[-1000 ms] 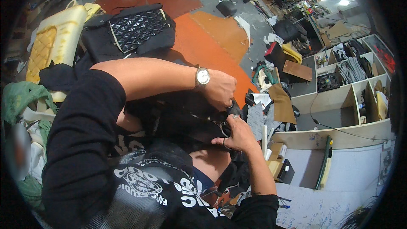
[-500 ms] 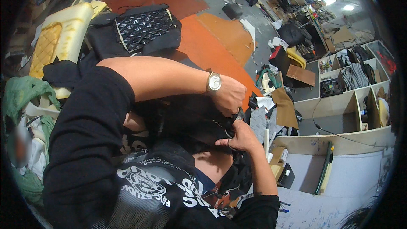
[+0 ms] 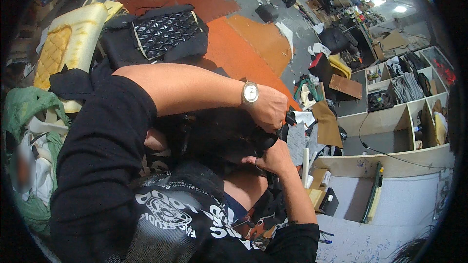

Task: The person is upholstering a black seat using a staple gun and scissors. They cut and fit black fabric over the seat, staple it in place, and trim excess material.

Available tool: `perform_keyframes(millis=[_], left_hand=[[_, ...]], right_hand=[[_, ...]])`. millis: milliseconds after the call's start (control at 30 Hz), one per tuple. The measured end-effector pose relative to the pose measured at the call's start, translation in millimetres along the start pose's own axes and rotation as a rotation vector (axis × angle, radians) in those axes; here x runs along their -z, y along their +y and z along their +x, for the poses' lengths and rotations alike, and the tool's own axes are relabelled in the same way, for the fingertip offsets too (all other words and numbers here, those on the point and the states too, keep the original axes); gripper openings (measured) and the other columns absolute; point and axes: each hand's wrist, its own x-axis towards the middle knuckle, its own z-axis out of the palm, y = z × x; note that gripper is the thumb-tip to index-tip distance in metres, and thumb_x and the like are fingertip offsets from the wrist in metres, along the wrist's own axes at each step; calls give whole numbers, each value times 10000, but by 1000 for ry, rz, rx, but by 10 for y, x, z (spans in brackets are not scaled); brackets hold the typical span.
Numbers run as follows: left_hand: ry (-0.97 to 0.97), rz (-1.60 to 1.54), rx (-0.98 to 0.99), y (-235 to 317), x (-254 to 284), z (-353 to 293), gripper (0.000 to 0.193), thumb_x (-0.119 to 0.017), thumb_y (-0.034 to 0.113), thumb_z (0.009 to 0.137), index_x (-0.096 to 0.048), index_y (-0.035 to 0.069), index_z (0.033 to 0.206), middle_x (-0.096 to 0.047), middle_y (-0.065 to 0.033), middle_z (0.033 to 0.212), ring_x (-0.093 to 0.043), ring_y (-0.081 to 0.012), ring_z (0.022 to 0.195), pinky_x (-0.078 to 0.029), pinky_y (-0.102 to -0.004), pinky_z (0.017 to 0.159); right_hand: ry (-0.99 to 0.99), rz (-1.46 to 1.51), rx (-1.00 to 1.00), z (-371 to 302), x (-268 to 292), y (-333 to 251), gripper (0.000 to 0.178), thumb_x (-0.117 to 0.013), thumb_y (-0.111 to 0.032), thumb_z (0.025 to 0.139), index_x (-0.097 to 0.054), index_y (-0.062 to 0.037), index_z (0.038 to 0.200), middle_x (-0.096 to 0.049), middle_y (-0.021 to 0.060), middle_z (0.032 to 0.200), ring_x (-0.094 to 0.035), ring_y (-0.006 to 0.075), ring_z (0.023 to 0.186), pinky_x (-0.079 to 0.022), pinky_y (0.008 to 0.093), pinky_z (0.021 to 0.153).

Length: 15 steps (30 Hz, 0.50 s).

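Note:
Across my lap lies a large black piece (image 3: 219,134), dark and soft-looking, its exact kind hard to make out. My left hand (image 3: 267,109), below a wristwatch (image 3: 250,92), is closed at the far right edge of this piece, fingers curled down and partly hidden. Just nearer to me, my right hand (image 3: 275,158) grips the same edge, its thumb stretched left along the black surface and its other fingers out of sight. A dark rounded bit of the piece bulges between the two hands.
A black quilted cover (image 3: 165,34) lies beyond my left arm, with a yellowed foam cushion (image 3: 73,44) left of it. Orange sheet material (image 3: 243,58) covers the floor ahead. Wooden shelving (image 3: 390,122) stands on the right, near a brown scrap (image 3: 327,124). Green cloth (image 3: 34,104) is at far left.
My left hand has shifted slightly right. My right hand has turned a little and drawn slightly left, and the dark bulge between the hands shows more.

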Motion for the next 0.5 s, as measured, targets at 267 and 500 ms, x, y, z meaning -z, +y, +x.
perform_keyframes(millis=[267,500], left_hand=[[36,25,21,-8,117,-29,240,-684,284,801,-733,104,649,-709,-114,648,-710,-295,612,-524,-417,566],[13,66,17,26,147,-22,254,-684,287,822,-737,119,639,-714,-104,644,-714,-286,607,-514,-422,543]], right_hand=[[151,17,155,79,-108,-25,690,-907,-540,718,-734,-109,1229,-739,153,1208,-680,394,1118,-543,479,965],[48,78,87,158,-51,-108,741,-905,-510,739,-688,-109,1323,-709,134,1320,-624,349,1276,-481,443,1095]])
